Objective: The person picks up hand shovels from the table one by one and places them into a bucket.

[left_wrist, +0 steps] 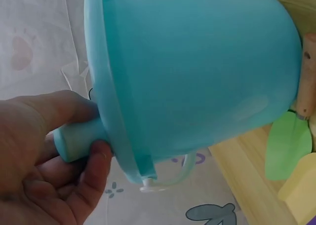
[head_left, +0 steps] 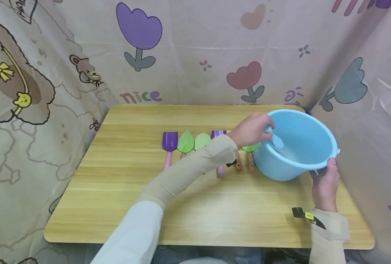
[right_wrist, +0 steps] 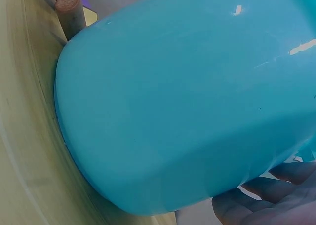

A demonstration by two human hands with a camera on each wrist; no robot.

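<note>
A light-blue bucket [head_left: 286,165] stands at the table's right side, its mouth open upward. At the near right of its rim my right hand [head_left: 326,183] grips it, thumb on the edge and fingers below; the right wrist view shows those fingers [right_wrist: 276,193] against the outer wall. My left hand [head_left: 253,129] reaches over the far-left part of the rim. Between its thumb and fingers it pinches the thick handle [left_wrist: 79,140] of a light-blue toy shovel [head_left: 277,141], whose lower part points down into the bucket. The bucket wall hides that part in the left wrist view.
Left of the bucket lies a row of toy garden tools: a purple shovel [head_left: 170,141], green leaf-shaped trowels [head_left: 186,142] with wooden handles, and another purple shovel [head_left: 220,170]. My left forearm covers some of them. A printed curtain [head_left: 189,33] surrounds the wooden table [head_left: 93,190].
</note>
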